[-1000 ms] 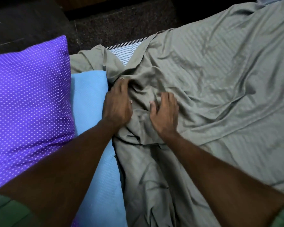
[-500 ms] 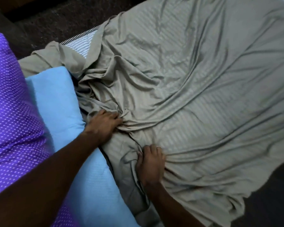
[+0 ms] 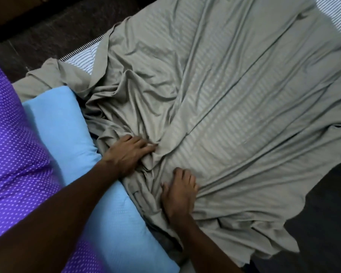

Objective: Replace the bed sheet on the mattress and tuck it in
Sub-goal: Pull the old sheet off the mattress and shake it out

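The grey bed sheet [image 3: 234,99] is bunched beside the blue pillow [image 3: 67,131], gripped by the left hand [image 3: 129,154] and right hand [image 3: 178,194], spreading away across the striped mattress [image 3: 83,56].

Grey-green sheet [image 3: 234,99] (self-striped), purple white-dotted pillow [image 3: 18,144].

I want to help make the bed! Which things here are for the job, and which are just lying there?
For the job:
grey sheet, crumpled, not yet tucked
striped mattress, showing at the corners
left hand and right hand, both on the sheet

Just lying there:
blue pillow
purple dotted pillow
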The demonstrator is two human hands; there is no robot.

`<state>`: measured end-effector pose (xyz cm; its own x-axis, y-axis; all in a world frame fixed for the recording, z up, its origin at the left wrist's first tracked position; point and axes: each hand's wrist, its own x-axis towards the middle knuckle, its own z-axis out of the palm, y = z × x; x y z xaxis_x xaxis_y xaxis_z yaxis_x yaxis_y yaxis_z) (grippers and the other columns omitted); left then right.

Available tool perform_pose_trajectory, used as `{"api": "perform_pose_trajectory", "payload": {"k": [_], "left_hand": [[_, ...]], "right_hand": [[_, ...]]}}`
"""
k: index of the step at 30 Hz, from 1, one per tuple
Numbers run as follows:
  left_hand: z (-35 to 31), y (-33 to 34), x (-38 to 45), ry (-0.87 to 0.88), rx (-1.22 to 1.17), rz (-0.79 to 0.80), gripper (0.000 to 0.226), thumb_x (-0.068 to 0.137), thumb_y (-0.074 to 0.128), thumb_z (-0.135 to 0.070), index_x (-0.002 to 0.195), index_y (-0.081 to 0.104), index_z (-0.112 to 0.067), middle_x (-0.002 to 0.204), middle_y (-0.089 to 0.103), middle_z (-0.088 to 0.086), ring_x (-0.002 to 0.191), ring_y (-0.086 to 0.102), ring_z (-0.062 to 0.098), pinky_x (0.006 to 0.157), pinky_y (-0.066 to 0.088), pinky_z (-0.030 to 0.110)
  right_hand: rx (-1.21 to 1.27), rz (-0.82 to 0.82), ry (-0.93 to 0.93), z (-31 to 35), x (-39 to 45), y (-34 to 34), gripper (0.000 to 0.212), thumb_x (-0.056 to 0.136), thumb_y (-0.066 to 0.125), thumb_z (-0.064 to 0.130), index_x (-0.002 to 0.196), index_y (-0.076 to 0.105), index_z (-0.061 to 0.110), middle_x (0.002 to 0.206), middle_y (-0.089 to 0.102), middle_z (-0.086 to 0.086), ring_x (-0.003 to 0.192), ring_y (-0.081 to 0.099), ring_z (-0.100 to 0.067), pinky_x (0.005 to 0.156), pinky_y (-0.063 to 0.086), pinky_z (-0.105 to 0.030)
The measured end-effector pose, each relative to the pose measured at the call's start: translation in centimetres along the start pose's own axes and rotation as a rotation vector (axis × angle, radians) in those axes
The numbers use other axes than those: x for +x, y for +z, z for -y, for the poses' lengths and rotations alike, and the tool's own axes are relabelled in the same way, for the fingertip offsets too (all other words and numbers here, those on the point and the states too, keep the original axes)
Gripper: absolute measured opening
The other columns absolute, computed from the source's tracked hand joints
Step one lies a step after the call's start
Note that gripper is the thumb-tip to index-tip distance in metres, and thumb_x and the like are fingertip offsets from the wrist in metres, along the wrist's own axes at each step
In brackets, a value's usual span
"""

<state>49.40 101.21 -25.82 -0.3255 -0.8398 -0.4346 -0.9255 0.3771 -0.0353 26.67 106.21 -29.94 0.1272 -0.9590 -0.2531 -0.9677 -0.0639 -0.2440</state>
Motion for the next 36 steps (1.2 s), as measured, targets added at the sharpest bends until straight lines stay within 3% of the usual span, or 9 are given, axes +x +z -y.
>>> {"api": "perform_pose_trajectory", "payload": {"k": [6,13,19,22,24,26,29,33,36], "left_hand": [[-0.3,-1.2,0.8,0.142,0.002,-0.146,0.032,0.084,0.039,-0.033,0.098,0.069,-0.030,0.112,0.066,-0.001,0.112,0.061,0.024,0.090,0.037,0.037],[0.5,-1.0,-0.9,-0.097,0.134,0.385,0.038,0.102,0.041,-0.045,0.122,0.069,-0.029,0.125,0.071,-0.007,0.117,0.064,0.012,0.116,0.023,0.035],[-0.3,0.2,-1.2,-0.027,0.107,-0.055,0.045,0.077,0.069,-0.055,0.105,0.072,-0.020,0.123,0.063,0.007,0.107,0.059,0.028,0.090,0.042,0.043],[-0.4,0.8,-0.6,0.056,-0.058,-0.021,0.075,0.066,0.078,-0.044,0.135,0.056,-0.027,0.139,0.051,0.005,0.116,0.054,0.026,0.090,0.048,0.042],[-1.0,1.1,-0.2,0.103,-0.048,-0.016,0.049,0.076,0.068,-0.041,0.125,0.061,-0.034,0.125,0.056,0.001,0.110,0.057,0.024,0.088,0.047,0.040],[-1.1,1.3,0.0,0.116,-0.002,-0.052,0.026,0.081,0.058,-0.039,0.106,0.068,-0.034,0.112,0.059,-0.002,0.105,0.060,0.023,0.085,0.044,0.038],[-1.3,1.2,0.1,0.162,-0.019,-0.070,0.027,0.088,0.042,-0.038,0.102,0.065,-0.032,0.105,0.063,-0.006,0.100,0.062,0.019,0.084,0.044,0.036],[-1.1,0.0,-0.5,0.071,-0.100,0.197,0.031,0.103,0.029,-0.038,0.124,0.051,-0.033,0.111,0.069,-0.002,0.108,0.065,0.024,0.092,0.042,0.034],[-1.2,0.1,-0.7,-0.008,-0.061,0.359,0.037,0.102,0.033,-0.049,0.131,0.054,-0.037,0.121,0.068,-0.002,0.115,0.064,0.023,0.097,0.046,0.034]], "right_hand": [[0.131,-0.056,-0.093,1.5,-0.4,1.5,0.006,0.090,0.056,0.025,0.095,0.055,0.024,0.096,0.058,0.001,0.095,0.057,-0.028,0.083,0.038,-0.042],[-0.005,0.090,-0.174,1.3,-2.6,1.0,0.051,0.074,0.065,0.054,0.112,0.061,0.020,0.109,0.055,-0.005,0.101,0.052,-0.029,0.082,0.044,-0.046],[-0.025,0.270,-0.193,2.6,-3.2,1.9,0.034,0.070,0.043,0.027,0.094,0.066,0.021,0.101,0.061,-0.008,0.091,0.060,-0.030,0.074,0.052,-0.043],[0.294,0.641,-0.216,3.4,-3.0,0.4,0.031,0.093,0.043,0.021,0.107,0.067,0.006,0.112,0.065,-0.018,0.103,0.062,-0.035,0.088,0.049,-0.040],[0.617,0.806,-0.090,2.8,-2.7,-0.4,0.026,0.099,0.047,0.027,0.096,0.066,0.009,0.099,0.068,-0.012,0.094,0.063,-0.025,0.088,0.049,-0.037],[0.720,0.616,0.003,1.8,-2.4,-0.6,0.019,0.099,0.052,0.033,0.096,0.064,0.017,0.097,0.068,-0.004,0.092,0.063,-0.020,0.089,0.052,-0.039],[0.219,0.136,-0.065,-0.3,-1.7,0.7,0.038,0.084,0.060,0.044,0.114,0.058,0.021,0.114,0.058,-0.005,0.105,0.053,-0.026,0.091,0.047,-0.043],[-0.094,0.018,-0.232,-0.9,-0.8,0.5,0.022,0.082,0.066,0.033,0.102,0.062,0.025,0.109,0.056,-0.004,0.100,0.054,-0.030,0.083,0.036,-0.044],[0.094,0.106,-0.223,0.4,-1.7,1.4,0.026,0.079,0.058,0.018,0.105,0.061,0.023,0.100,0.062,-0.003,0.090,0.061,-0.029,0.080,0.046,-0.041]]}}
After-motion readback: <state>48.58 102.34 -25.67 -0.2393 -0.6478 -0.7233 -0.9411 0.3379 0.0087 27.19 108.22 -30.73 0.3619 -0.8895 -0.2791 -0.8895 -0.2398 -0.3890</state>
